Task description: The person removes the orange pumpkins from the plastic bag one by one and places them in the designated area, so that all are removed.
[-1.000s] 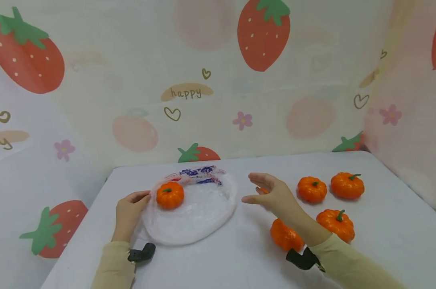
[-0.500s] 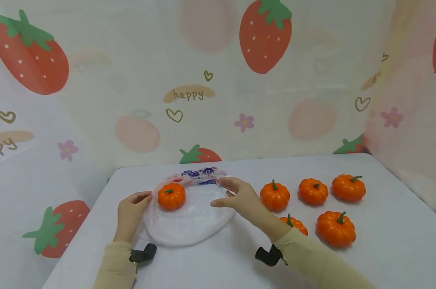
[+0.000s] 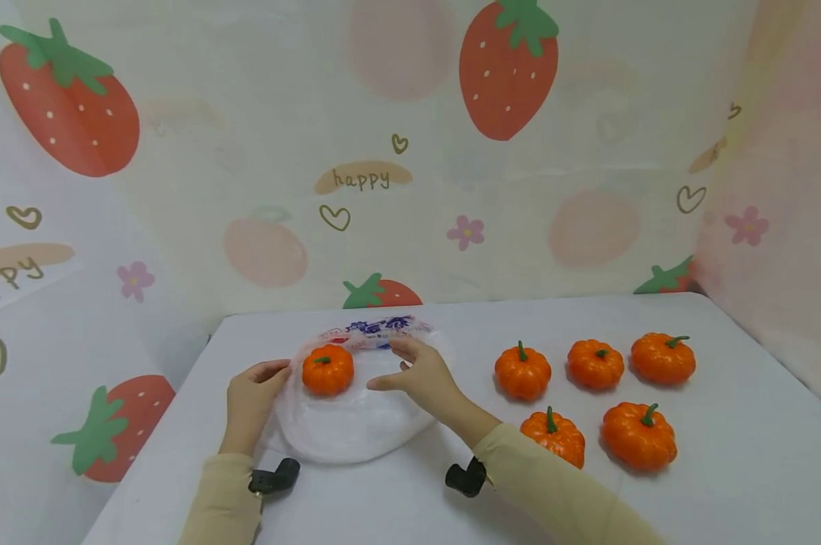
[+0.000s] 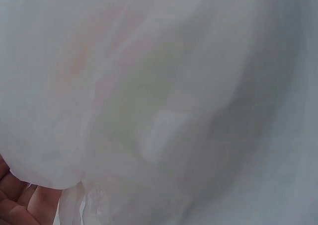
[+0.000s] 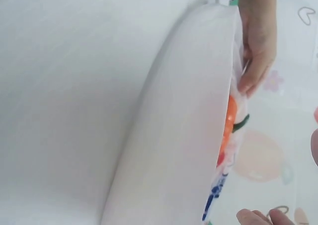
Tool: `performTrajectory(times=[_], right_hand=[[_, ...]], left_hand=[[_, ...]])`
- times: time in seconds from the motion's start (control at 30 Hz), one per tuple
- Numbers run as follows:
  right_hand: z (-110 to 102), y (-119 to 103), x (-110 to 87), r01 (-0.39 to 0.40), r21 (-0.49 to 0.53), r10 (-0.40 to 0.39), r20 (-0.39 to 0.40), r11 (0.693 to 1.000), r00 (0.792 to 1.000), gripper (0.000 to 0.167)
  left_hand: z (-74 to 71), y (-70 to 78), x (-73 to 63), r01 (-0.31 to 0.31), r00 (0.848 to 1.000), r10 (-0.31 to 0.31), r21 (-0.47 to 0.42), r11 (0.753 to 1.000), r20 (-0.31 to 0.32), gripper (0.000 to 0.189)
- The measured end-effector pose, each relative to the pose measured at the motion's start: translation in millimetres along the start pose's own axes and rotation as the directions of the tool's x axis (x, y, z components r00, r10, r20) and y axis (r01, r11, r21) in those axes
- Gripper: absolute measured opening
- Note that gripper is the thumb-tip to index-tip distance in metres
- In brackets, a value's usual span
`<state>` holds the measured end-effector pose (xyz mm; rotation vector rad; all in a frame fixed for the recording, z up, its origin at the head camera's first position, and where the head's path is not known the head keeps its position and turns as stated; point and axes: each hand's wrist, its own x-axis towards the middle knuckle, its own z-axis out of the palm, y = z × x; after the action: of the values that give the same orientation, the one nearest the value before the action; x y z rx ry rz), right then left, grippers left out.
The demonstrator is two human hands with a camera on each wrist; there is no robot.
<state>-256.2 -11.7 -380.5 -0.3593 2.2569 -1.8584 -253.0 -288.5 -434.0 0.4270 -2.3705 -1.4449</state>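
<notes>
A white plastic bag [image 3: 345, 439] with red and blue print stands spread open on the table, left of centre. Inside it, toward the left, sits a small orange pumpkin [image 3: 328, 371] with a green stem. My left hand [image 3: 250, 401] pinches the bag's left rim; the left wrist view is mostly filled by the bag's side. Over the right part of the bag's mouth is my right hand [image 3: 427, 382], thumb and fingers spread apart with nothing between them. In the right wrist view, only its fingertips [image 5: 261, 217] and a bit of thumb show.
Several more pumpkins stand right of the bag: a back row with a left one [image 3: 522, 372], a middle one [image 3: 595, 365] and a right one [image 3: 663, 359], and nearer ones [image 3: 553, 439] [image 3: 638, 437]. A strawberry-print cloth [image 3: 505, 257] hangs behind the white table [image 3: 737, 469].
My right hand has moved left, from beside the loose pumpkins to over the bag's mouth, staying spread. The left hand keeps its hold on the rim. The head view has shifted slightly.
</notes>
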Motion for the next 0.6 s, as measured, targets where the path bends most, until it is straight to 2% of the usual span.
performTrajectory(times=[0.3, 0.4, 0.6], right_hand=[[38.8, 3.5, 19.5, -0.035, -0.04, 0.033, -0.043, 0.999, 0.999, 0.071], [46.9, 5.0, 27.0, -0.052, -0.066, 0.048, -0.06, 0.996, 0.997, 0.071], [56.1, 3.3, 40.3, -0.075, -0.052, 0.072, -0.057, 0.996, 0.996, 0.074]], left_hand=[[-1.3, -1.4, 2.9, -0.014, 1.0, 0.014, 0.013, 1.0, -0.006, 0.028], [-1.2, -2.9, 3.4, -0.022, 1.0, 0.022, 0.015, 1.0, -0.001, 0.028], [-1.0, -3.6, 2.6, -0.013, 1.0, 0.013, 0.003, 1.0, 0.006, 0.028]])
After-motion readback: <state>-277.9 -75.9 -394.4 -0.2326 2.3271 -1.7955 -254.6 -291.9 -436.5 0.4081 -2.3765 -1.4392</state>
